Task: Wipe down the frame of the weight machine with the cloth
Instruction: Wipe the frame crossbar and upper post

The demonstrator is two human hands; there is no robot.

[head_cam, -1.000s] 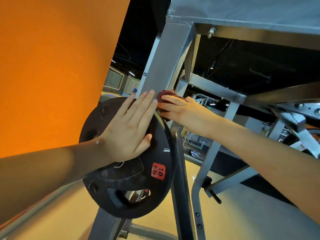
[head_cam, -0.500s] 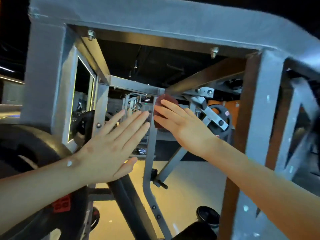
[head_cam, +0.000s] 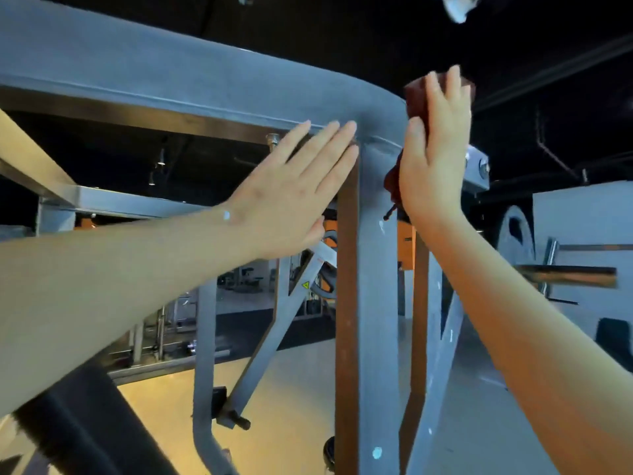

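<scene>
Up high, a big grey frame [head_cam: 171, 73]: a long top bar going side to side, then a post [head_cam: 376, 303] dropping straight down from the corner. Far off to the right, a round plate [head_cam: 517, 241], blurry.

On the right side of that corner, the red cloth [head_cam: 416, 97], pressed flat on the metal. Over it, the right grip [head_cam: 435, 156], fingers straight and close together, pointing up, pushing the cloth on the frame, not curled round it. Left of the post, the left grip [head_cam: 294, 190], flat and spread, holding nothing, fingertips touching the joint under the top bar.

Looks like mid-wipe at the corner. Post running down from the cloth, top bar running away to the left. Right grip nearer, already on the cloth, so probably best to slide down along the post or back along the bar, pressing all the way. Lots of frame left to wipe, by the look of it.
</scene>
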